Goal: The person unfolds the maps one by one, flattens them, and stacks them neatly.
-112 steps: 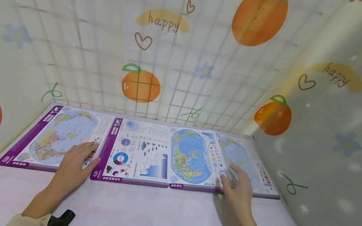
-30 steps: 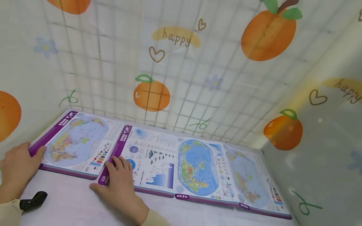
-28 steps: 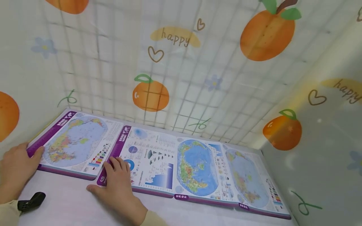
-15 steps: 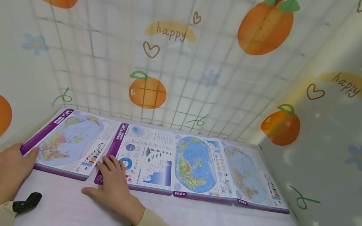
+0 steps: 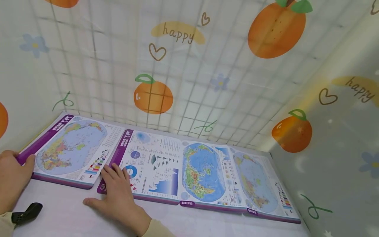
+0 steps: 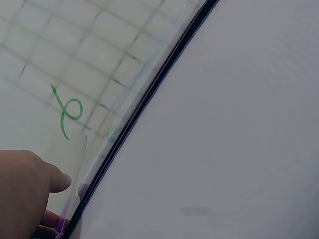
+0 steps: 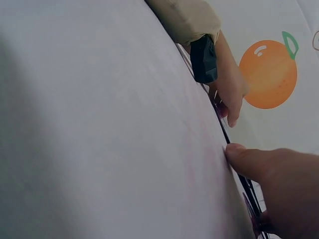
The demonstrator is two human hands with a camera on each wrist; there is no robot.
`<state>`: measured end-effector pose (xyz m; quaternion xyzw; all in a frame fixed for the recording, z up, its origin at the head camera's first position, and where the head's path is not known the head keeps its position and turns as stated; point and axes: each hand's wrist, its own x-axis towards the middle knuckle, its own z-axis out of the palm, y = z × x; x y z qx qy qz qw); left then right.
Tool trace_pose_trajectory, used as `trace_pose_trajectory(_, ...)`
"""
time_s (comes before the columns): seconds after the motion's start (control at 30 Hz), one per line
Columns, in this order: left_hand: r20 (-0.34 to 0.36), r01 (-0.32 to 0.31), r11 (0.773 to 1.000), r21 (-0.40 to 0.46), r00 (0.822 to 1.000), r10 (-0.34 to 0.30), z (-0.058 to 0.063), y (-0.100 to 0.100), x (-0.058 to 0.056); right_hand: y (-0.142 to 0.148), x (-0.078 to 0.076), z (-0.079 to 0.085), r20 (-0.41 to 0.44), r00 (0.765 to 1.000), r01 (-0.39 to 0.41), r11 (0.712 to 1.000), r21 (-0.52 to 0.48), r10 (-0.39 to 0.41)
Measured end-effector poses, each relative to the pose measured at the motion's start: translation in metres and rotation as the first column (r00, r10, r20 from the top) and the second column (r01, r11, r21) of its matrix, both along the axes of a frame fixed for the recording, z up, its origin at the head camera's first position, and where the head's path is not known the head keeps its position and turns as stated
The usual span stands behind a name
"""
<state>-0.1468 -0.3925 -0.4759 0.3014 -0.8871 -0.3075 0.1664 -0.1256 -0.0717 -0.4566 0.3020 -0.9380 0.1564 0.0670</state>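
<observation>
In the head view, several printed world-map sheets with purple borders lie side by side, their front edges showing stacked layers. My left hand (image 5: 14, 179) grips the leftmost map (image 5: 80, 141) at its left edge, thumb over the top face and fingers past the border. My right hand (image 5: 118, 197) rests with spread fingers on the purple strip of the chart sheet (image 5: 160, 158) beside it, the thumb out on the white surface. In the right wrist view the right thumb (image 7: 244, 157) lies along the sheets' dark edge (image 7: 224, 129). Under the left hand, the fingers are partly hidden.
A blue-ocean map (image 5: 204, 171) and a paler, glossy map (image 5: 254, 181) continue the row rightwards. A fruit-print curtain over a wire grid (image 5: 183, 98) rises close behind them. Another printed curtain (image 5: 325, 158) stands at the right end. A black strap piece (image 5: 28, 213) sits by my left sleeve.
My left hand has gone from the first map's right side to its left edge, my right hand from the right-end sheets to the chart sheet. The leftmost map has lately slid slightly left.
</observation>
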Motion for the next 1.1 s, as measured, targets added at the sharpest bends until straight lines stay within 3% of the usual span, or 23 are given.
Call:
trace_pose_trajectory(0.47,-0.086,-0.001,1.0,0.013,0.996,0.002,0.004,0.006,0.003,0.004,-0.002,-0.003,0.004,1.0,-0.015,0.993,-0.117,0.016)
trace_pose_trajectory(0.77,-0.097,-0.002,1.0,-0.019,0.995,0.0,0.005,0.009,0.005,0.011,0.002,-0.004,0.053,0.996,-0.046,0.951,-0.305,0.065)
trace_pose_trajectory(1.1,-0.101,0.022,1.0,-0.008,0.995,-0.023,0.003,0.008,0.002,0.014,0.01,-0.004,0.115,0.993,0.008,0.933,-0.361,0.036)
